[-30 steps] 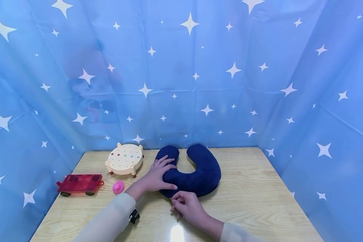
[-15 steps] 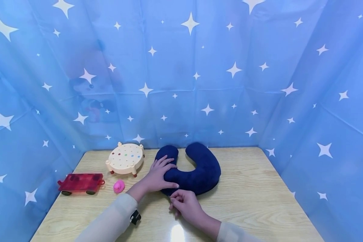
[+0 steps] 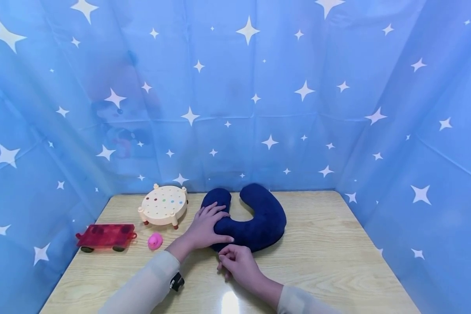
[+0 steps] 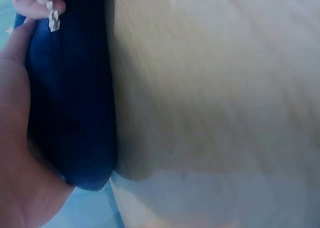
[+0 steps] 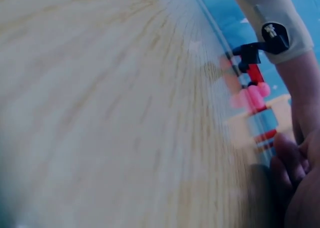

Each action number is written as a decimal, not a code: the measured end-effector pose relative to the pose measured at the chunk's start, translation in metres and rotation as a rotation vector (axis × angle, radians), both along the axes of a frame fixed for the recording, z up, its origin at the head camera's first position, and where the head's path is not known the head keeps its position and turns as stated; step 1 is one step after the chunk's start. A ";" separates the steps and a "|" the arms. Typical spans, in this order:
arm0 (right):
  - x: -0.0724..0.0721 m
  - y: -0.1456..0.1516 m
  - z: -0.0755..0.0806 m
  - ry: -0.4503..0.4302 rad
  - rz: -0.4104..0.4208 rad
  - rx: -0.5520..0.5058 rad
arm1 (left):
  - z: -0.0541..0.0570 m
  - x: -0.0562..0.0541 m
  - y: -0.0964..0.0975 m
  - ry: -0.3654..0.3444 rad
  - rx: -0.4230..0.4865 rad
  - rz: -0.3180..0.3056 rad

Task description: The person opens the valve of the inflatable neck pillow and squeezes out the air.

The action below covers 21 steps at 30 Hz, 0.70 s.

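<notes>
A navy U-shaped neck pillow (image 3: 267,218) lies on the table with its opening toward the back curtain. My left hand (image 3: 205,227) rests on its left arm, fingers spread across the fabric and thumb along the front. At the pillow's front edge, my right hand (image 3: 241,266) pinches a small metal zipper pull (image 4: 54,21) between thumb and forefinger. The left wrist view shows that pull on the pillow's side (image 4: 75,103), beside the left thumb. In the right wrist view, the other fingers (image 5: 290,160) of the right hand are curled, and the zipper is out of sight.
A round cream toy stool-like board (image 3: 162,204) with short legs and coloured dots stands at the back left. Nearer are a pink toy duck (image 3: 155,241) and a translucent red wheeled toy wagon (image 3: 107,237). A blue star-patterned curtain (image 3: 220,96) surrounds the wooden table (image 3: 329,257).
My right hand has shifted slightly left along the pillow's front edge, still pinching the zipper pull. The pillow's right side has turned slightly toward the back and left; my left hand stays on it.
</notes>
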State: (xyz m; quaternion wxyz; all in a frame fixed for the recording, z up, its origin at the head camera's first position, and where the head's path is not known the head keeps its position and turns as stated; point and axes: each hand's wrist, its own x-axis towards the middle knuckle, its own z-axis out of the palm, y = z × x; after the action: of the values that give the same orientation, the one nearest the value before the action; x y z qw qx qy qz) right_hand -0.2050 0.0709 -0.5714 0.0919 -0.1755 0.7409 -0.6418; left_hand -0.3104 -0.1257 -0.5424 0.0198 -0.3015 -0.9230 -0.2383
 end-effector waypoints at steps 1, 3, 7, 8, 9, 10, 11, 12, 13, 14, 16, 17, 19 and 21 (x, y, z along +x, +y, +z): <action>0.000 0.000 0.000 0.003 -0.003 0.001 | 0.003 -0.001 -0.002 -0.018 0.003 -0.019; -0.001 0.000 0.000 0.009 -0.008 0.005 | 0.008 -0.005 -0.008 -0.055 0.010 -0.063; -0.001 0.001 -0.001 0.007 -0.007 0.014 | 0.010 -0.016 -0.020 -0.082 0.026 -0.117; -0.001 0.001 -0.001 0.002 -0.005 0.018 | 0.008 -0.019 -0.022 -0.078 0.020 -0.124; -0.001 0.001 -0.002 -0.002 -0.003 0.021 | 0.005 -0.021 -0.023 -0.069 0.012 -0.128; 0.000 0.001 -0.003 -0.006 0.001 0.021 | 0.002 -0.022 -0.023 -0.065 0.010 -0.129; 0.000 0.001 -0.004 -0.011 0.005 0.019 | 0.000 -0.023 -0.024 -0.062 0.007 -0.128; 0.000 0.001 -0.004 -0.014 0.008 0.014 | -0.002 -0.023 -0.024 -0.061 0.008 -0.129; 0.000 0.001 -0.005 -0.014 0.010 0.012 | -0.004 -0.023 -0.024 -0.060 0.010 -0.126; 0.000 0.000 -0.004 -0.010 0.009 0.009 | -0.006 -0.023 -0.023 -0.057 0.014 -0.122; 0.000 -0.001 -0.003 -0.003 0.002 0.002 | -0.007 -0.023 -0.022 -0.053 0.036 -0.111; -0.001 -0.002 -0.003 -0.002 -0.004 0.000 | -0.007 -0.023 -0.022 -0.051 0.045 -0.106; 0.000 -0.004 -0.001 -0.003 -0.018 -0.001 | -0.008 -0.023 -0.021 -0.044 0.048 -0.101; 0.000 -0.006 -0.001 -0.013 -0.032 -0.008 | -0.008 -0.022 -0.021 -0.042 0.042 -0.098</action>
State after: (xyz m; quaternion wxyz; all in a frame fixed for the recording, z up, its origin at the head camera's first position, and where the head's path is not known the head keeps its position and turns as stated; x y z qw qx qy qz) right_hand -0.2045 0.0653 -0.5721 0.0857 -0.1598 0.7405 -0.6471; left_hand -0.3328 -0.1467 -0.5502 -0.0051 -0.3408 -0.9022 -0.2644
